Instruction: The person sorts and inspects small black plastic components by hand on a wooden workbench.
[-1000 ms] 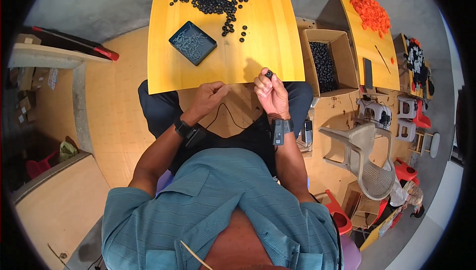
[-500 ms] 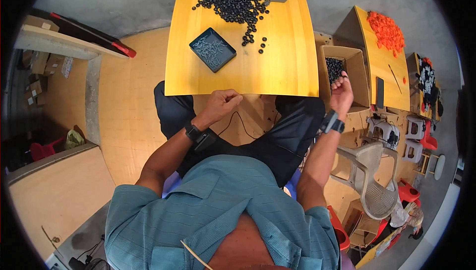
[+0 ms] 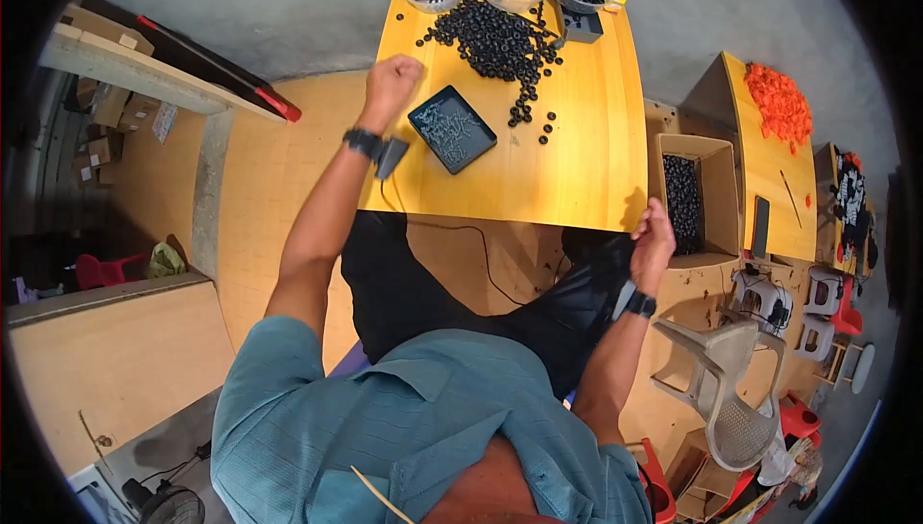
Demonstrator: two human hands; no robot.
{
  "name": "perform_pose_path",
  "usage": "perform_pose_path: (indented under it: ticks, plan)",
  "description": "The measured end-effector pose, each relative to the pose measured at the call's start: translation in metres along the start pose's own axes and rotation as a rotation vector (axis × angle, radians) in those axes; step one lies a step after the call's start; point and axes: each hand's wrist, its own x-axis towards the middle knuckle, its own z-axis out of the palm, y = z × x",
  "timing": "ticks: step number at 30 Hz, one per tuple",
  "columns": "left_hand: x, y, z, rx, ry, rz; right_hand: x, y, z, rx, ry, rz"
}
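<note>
Your left hand point(image 3: 394, 82) is hovering fisted beside the black tray point(image 3: 452, 128); your right hand point(image 3: 654, 236) is curling by the cardboard box point(image 3: 716, 192), grip contents unclear

Tray point(image 3: 452, 129) on table point(image 3: 577, 168), rings point(image 3: 495, 38) behind, box point(image 3: 685, 199) right

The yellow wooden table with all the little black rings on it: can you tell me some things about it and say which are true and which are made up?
1. The pile of small black rings lies on the yellow wooden table. True.
2. The dark square tray sits on the floor. False: it is on the table.
3. The left hand is raised over the table's left edge. True.
4. The right hand rests in the ring pile. False: it is by the open cardboard box of black pieces, right of the table.
</note>
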Motion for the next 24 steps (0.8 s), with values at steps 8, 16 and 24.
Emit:
perform_pose_path:
  ticks: [8, 16, 24]
  plan:
    - [0.127, -0.067, -0.006, 0.527, 0.022, -0.180, -0.035, 0.039, 0.016, -0.162, -0.232, 0.105]
    - [0.176, -0.104, 0.002, 0.645, -0.113, 0.204, -0.031, 0.033, 0.019, -0.001, -0.187, 0.201]
    - [0.139, -0.091, 0.018, 0.655, -0.163, 0.395, -0.027, 0.031, 0.018, 0.039, -0.197, 0.206]
